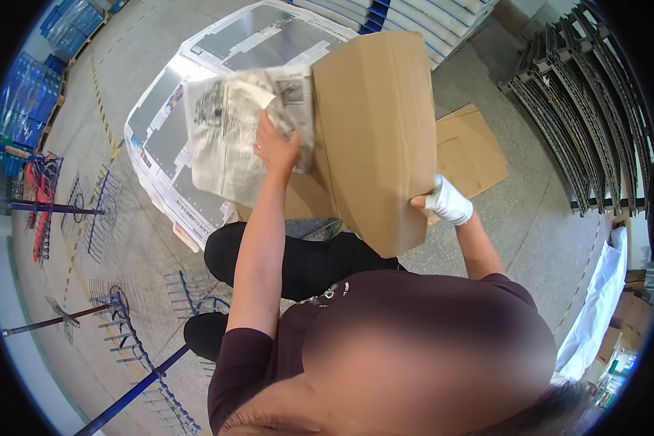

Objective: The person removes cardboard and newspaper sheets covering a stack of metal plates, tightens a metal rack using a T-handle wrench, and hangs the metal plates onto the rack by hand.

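Observation:
My left hand (277,147) is closed on a newspaper (225,142), which is slightly blurred and spread over the left side of a cardboard box (374,131). My right hand (447,202), in a white glove or wrap with bare fingertips, grips the right edge of the box's tall brown panel. The thumb lies on the near face; the other fingers are hidden behind it. The box stands open just beyond my knees, and its inside is mostly out of sight. Left of the box, flat metal-grey panels (251,45) lie among printed paper sheets.
A flat cardboard piece (472,149) lies on the floor to the right. Stacked dark racks (581,109) stand at far right. Wire hanging racks (134,341) on blue posts are at left. White slabs with blue edges (436,25) are stacked behind the box.

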The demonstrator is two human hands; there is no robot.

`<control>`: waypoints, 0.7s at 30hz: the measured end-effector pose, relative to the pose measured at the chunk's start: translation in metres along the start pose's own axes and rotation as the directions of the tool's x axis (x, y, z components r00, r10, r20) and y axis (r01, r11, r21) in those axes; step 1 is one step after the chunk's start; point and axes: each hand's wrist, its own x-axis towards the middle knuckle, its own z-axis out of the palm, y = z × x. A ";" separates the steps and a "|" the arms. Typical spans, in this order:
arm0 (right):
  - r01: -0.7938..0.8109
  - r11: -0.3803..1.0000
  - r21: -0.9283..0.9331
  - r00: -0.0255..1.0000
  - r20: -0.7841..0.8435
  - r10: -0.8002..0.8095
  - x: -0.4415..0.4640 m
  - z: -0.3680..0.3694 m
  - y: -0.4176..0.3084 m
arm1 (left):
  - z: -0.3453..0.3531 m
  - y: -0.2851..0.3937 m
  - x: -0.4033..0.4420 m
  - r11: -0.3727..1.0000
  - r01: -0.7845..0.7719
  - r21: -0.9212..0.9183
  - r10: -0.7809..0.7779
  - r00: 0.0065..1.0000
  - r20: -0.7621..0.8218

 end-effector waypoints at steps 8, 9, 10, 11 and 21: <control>0.254 0.885 0.390 0.946 -0.292 -0.142 -0.021 -0.073 0.067 | 0.015 -0.074 -0.004 0.937 0.119 0.329 -0.204 0.950 0.237; 0.254 0.873 0.417 0.932 -0.347 -0.106 -0.030 -0.103 0.098 | 0.013 -0.075 -0.008 0.931 0.138 0.339 -0.226 0.945 0.237; 0.254 0.864 0.434 0.916 -0.395 -0.070 -0.045 -0.131 0.132 | 0.008 -0.074 -0.013 0.917 0.156 0.366 -0.267 0.923 0.276; 0.257 0.856 0.448 0.895 -0.445 -0.035 -0.065 -0.158 0.167 | 0.001 -0.071 -0.015 0.905 0.169 0.391 -0.304 0.900 0.313; 0.672 0.577 0.463 0.205 -0.866 0.457 -0.175 -0.183 0.384 | 0.019 -0.095 -0.027 0.916 0.084 0.392 -0.247 0.889 0.386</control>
